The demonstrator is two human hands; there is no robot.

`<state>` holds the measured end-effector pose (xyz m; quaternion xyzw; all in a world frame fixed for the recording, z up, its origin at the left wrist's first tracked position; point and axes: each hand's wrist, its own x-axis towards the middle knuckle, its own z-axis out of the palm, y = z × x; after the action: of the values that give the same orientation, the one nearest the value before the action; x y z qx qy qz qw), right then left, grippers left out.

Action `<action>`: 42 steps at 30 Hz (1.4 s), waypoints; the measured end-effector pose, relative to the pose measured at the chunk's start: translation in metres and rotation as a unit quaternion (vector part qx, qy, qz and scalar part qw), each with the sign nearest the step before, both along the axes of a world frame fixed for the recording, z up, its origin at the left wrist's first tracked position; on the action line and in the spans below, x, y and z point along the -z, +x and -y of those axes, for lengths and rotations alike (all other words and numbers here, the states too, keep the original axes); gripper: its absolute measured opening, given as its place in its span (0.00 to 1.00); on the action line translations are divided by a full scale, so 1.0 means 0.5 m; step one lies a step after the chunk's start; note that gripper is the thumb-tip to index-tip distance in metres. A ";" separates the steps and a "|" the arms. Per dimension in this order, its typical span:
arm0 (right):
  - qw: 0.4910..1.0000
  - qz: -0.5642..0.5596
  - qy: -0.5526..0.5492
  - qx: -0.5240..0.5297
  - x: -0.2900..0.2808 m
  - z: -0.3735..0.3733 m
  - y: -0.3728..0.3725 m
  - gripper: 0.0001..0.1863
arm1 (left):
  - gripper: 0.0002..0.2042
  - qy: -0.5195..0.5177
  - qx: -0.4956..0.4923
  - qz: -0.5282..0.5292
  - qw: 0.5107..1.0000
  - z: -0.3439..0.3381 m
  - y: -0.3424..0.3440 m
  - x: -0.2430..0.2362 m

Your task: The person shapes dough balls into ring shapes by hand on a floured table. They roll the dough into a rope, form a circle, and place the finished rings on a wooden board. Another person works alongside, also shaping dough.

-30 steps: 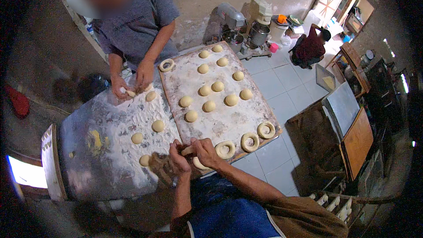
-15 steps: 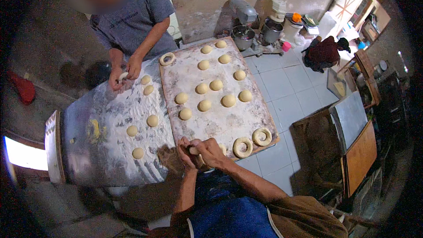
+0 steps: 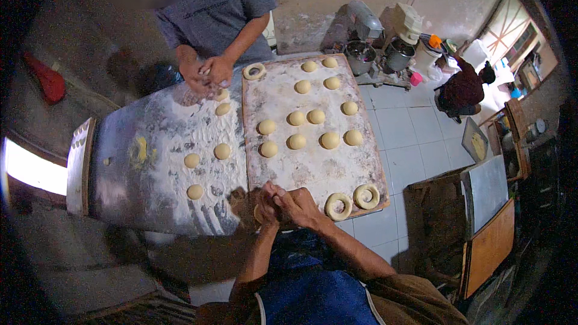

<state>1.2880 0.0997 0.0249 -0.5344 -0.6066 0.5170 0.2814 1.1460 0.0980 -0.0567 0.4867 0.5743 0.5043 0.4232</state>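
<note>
My left hand point(image 3: 269, 206) and my right hand point(image 3: 298, 207) are closed and pressed together over the near edge of the floured wooden board point(image 3: 301, 171). The dough piece between them is mostly hidden by my fingers. To the right of my right hand lie two dough rings point(image 3: 339, 206), side by side in the board's near right corner. Several round dough balls point(image 3: 297, 141) sit farther up the board, and another dough ring point(image 3: 254, 71) rests in its far left corner.
Left of the board, a floured metal table point(image 3: 162, 144) carries several more dough balls point(image 3: 222, 151) and a yellow smear point(image 3: 141, 150). Across it stands a co-worker point(image 3: 217, 12) with both hands together. Two stand mixers point(image 3: 364, 21) are behind; another person point(image 3: 463, 87) bends over at right.
My view has shifted, so the board sits farther right. My hands have closed over the dough piece that showed between them. The co-worker's hands have come together, and the person at right reaches out.
</note>
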 end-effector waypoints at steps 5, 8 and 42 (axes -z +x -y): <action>0.997 -0.016 0.074 -0.011 0.006 -0.002 0.011 0.41 | 0.19 -0.010 0.005 0.048 0.999 -0.001 0.003 -0.019; 1.000 -0.008 -0.001 -0.019 -0.056 -0.003 0.002 0.40 | 0.18 0.024 0.016 -0.041 0.999 -0.004 -0.010 0.060; 0.959 0.210 0.189 -0.034 0.082 -0.068 -0.045 0.26 | 0.18 0.049 -0.019 -0.396 0.917 -0.107 -0.142 0.024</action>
<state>1.2654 0.1337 -0.0159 -0.5467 -0.7566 0.2784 0.2261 1.0750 0.1517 -0.0687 0.6558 0.6786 0.3057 0.1265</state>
